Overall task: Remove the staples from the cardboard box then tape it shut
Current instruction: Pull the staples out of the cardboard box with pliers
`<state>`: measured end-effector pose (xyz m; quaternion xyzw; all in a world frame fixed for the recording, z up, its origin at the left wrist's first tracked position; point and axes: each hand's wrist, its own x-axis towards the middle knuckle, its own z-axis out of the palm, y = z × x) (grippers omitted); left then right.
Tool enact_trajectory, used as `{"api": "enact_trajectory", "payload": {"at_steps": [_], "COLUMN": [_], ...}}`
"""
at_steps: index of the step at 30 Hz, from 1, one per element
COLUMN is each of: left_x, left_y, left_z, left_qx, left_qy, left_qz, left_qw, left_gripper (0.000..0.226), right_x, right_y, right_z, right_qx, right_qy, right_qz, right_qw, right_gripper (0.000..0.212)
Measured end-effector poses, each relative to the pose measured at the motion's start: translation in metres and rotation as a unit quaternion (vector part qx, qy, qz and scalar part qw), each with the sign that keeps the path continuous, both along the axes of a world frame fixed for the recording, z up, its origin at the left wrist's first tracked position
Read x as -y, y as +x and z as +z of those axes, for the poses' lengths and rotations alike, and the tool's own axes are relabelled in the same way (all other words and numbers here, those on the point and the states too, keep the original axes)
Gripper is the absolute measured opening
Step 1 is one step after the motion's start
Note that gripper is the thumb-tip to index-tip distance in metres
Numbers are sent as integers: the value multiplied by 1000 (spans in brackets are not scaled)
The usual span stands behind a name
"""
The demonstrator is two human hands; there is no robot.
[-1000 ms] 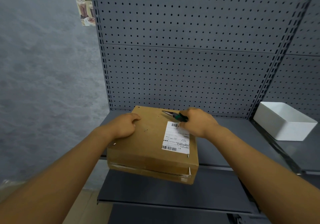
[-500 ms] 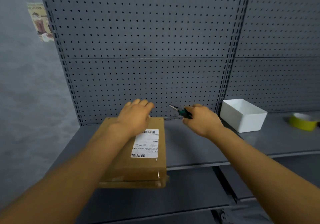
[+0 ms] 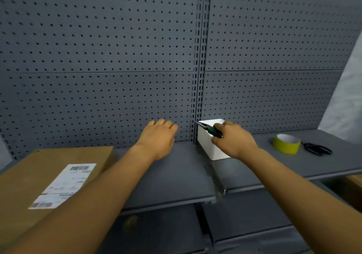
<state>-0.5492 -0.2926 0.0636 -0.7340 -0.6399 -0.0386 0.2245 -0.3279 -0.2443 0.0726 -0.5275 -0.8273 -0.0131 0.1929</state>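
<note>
At the back of the grey metal shelf, right hand (image 3: 234, 142) grips green-handled needle-nose pliers (image 3: 210, 129) over the white bin (image 3: 210, 146), left hand (image 3: 157, 136) spread, brown cardboard box (image 3: 39, 175) at left edge; likely dropping staple or tool, next grab yellow tape roll (image 3: 286, 143).

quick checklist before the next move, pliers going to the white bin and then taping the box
1. Pliers gripped in right hand: ok.
2. Left hand free, holds nothing: ok.
3. White bin within the pliers' reach: ok.
4. Yellow tape roll and scissors ready on the shelf: ok.
5. All staples out of the cardboard box: cannot tell, blurred.
6. Box flaps flat for taping: cannot tell.
</note>
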Motion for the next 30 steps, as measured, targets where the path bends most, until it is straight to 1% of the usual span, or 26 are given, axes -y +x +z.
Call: {"api": "enact_trajectory", "payload": {"at_steps": [6, 13, 17, 22, 30], "left_x": [-37, -60, -65, -63, -38], "left_y": [62, 91, 94, 88, 52], "left_z": [-12, -21, -25, -28, -18], "left_qx": [-1, 2, 3, 15, 11], "left_qy": [-14, -22, -33, -34, -33], "left_qz": [12, 15, 22, 26, 64], "left_qw": [1000, 1000, 999, 999, 997], "left_gripper": [34, 37, 37, 38, 38], "right_x": [-39, -66, -73, -77, -65], "right_y": [63, 90, 90, 86, 52], "right_z": [-10, -23, -30, -36, -31], "right_qx": [5, 7, 6, 5, -3], "right_qy": [-19, -58, -79, -85, -74], "right_qz": [-21, -26, -25, -24, 10], "right_qw": [1000, 998, 997, 996, 997], "right_gripper": [30, 27, 26, 31, 27]}}
